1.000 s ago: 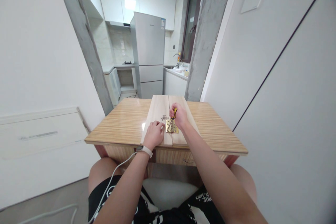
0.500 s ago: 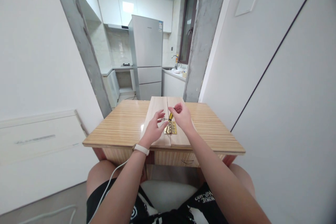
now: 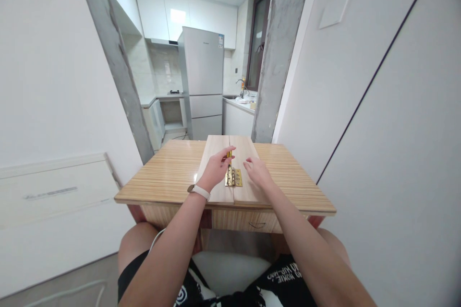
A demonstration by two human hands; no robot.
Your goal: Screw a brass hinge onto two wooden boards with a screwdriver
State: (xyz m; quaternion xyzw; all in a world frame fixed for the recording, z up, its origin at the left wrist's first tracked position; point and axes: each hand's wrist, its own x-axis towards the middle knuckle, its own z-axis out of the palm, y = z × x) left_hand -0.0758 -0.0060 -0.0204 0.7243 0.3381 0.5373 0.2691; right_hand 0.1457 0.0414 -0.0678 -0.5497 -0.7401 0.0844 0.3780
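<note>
In my left hand (image 3: 215, 167) is a short yellow-and-black screwdriver (image 3: 229, 154), held nearly upright between thumb and fingers. Its lower end is over the top edge of a shiny brass hinge (image 3: 238, 177); contact cannot be made out. The hinge lies unfolded across the seam between a left pale wooden board (image 3: 213, 147) and a right one (image 3: 245, 146). Just right of the hinge, my right hand (image 3: 258, 171) hovers low over the right board, thumb and fingertips drawn together. Whatever they may pinch is too small to see.
Both boards rest on a striped wooden table (image 3: 163, 180) with a drawer handle (image 3: 257, 225) at its front. Past the table stands a grey fridge (image 3: 203, 64). White walls flank me, and a white panel (image 3: 54, 196) leans at the left.
The screwdriver has passed from my right hand to my left hand. My right hand has moved down and right, while the left has closed around the handle. The view has tilted slightly upward.
</note>
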